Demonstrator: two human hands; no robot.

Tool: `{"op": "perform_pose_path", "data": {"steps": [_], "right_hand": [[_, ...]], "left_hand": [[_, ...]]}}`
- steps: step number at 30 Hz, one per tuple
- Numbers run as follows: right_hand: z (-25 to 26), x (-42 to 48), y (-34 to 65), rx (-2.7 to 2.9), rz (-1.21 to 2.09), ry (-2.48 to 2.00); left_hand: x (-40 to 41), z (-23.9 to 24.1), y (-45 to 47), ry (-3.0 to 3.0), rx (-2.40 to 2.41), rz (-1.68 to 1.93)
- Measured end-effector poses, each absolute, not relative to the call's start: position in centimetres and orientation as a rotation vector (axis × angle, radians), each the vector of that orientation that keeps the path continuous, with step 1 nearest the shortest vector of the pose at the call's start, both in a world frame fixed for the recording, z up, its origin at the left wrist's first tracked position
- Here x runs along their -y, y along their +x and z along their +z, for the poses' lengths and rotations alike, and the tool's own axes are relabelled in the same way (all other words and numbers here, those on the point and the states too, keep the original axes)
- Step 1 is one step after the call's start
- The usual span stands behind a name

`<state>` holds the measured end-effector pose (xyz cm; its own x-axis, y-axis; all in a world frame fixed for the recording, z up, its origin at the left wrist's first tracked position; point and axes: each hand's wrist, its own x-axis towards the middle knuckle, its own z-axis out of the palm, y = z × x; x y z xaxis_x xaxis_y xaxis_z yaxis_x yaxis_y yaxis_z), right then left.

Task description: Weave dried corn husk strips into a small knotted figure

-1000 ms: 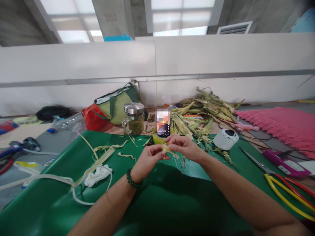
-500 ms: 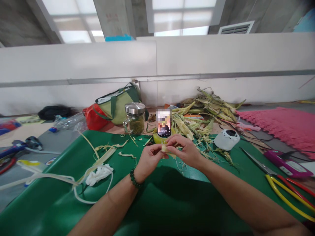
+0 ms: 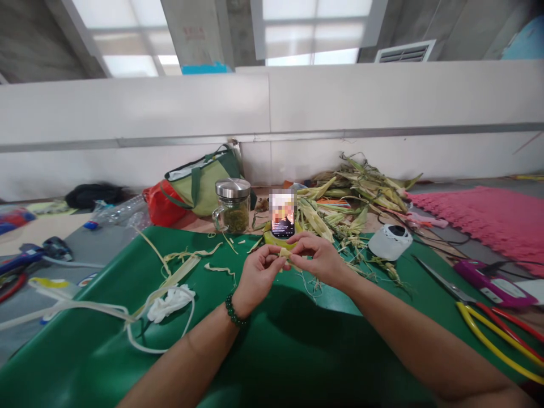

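Small corn husk strip [image 3: 285,254] pinched between both hands, just in front of phone [image 3: 283,214], held above green mat [image 3: 272,351]. Left hand [image 3: 257,277] fingertips closed narrow on one end, right hand [image 3: 318,258] fingers curled tight on the other. Lidded glass jar [image 3: 232,205] left of phone, husk pile [image 3: 352,192] right of phone, white tape roll [image 3: 390,241] further right

mat [image 3: 297,351] green | husk strip [image 3: 285,254] pale yellow | bracelet [image 3: 233,313] dark green | cloth [image 3: 480,212] pink
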<state>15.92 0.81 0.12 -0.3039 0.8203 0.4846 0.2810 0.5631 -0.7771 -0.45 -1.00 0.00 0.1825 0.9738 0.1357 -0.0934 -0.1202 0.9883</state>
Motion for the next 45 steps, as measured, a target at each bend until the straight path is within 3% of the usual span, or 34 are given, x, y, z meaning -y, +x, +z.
{"op": "perform_pose_path", "data": {"steps": [7,11,26,33,36,41,45], "right_hand": [[0.3,-0.6,16.2,2.061,0.391,-0.928],[0.4,-0.5,16.5,2.168,0.381,-0.977],[-0.1,-1.0,14.6,1.452,1.349,-1.064],[0.6,-1.0,15.4,1.442,1.431,-0.950],[0.9,-1.0,16.2,1.458,1.220,-0.986],[1.1,-0.7,17.1,1.904,0.370,-0.888],[0.7,-0.8,16.9,2.097,0.156,-0.745]], "left_hand": [[1.2,-0.4,-0.2,1.503,-1.024,1.171],[1.6,-0.4,0.0,1.669,-1.109,1.098],[1.8,-0.2,0.1,1.683,-1.047,1.055],[1.2,-0.1,-0.3,1.396,-0.872,1.056],[0.7,0.2,-0.8,1.295,-0.881,1.078],[0.5,0.3,-1.0,1.265,-0.844,1.057],[0.5,0.1,-0.8,1.246,-0.807,1.047]]}}
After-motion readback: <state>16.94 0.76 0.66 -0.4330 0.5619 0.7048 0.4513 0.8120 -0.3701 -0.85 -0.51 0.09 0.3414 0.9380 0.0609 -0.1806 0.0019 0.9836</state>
